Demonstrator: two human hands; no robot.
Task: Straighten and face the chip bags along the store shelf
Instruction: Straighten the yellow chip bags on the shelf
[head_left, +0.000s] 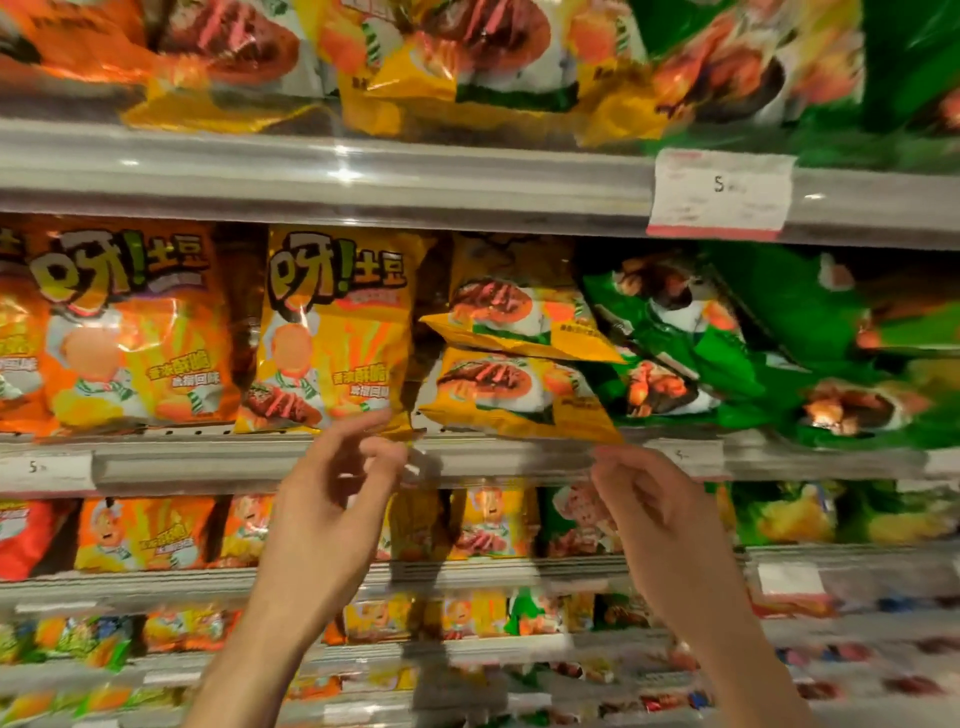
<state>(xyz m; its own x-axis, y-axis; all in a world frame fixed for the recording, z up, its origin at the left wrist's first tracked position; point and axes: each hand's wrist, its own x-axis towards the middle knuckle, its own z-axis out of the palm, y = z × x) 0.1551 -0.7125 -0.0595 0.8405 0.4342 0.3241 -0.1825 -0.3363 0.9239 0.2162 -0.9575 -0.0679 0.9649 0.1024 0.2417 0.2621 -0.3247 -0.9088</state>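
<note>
On the middle shelf (208, 457) a yellow chip bag (332, 332) stands upright and faces front. Right of it two more yellow bags lie tilted on their sides, one (514, 317) stacked over the other (514, 395). My left hand (337, 488) is raised just below the upright bag's lower right corner, fingers loosely curled, holding nothing. My right hand (644, 499) hovers under the lower tilted bag's right corner, fingers relaxed and apart from it. An orange bag (130, 327) stands upright at the left.
Green bags (753, 353) lie jumbled on the right of the same shelf. The shelf above holds yellow, orange and green bags over a price tag (719, 195). Lower shelves carry smaller snack bags (145, 532).
</note>
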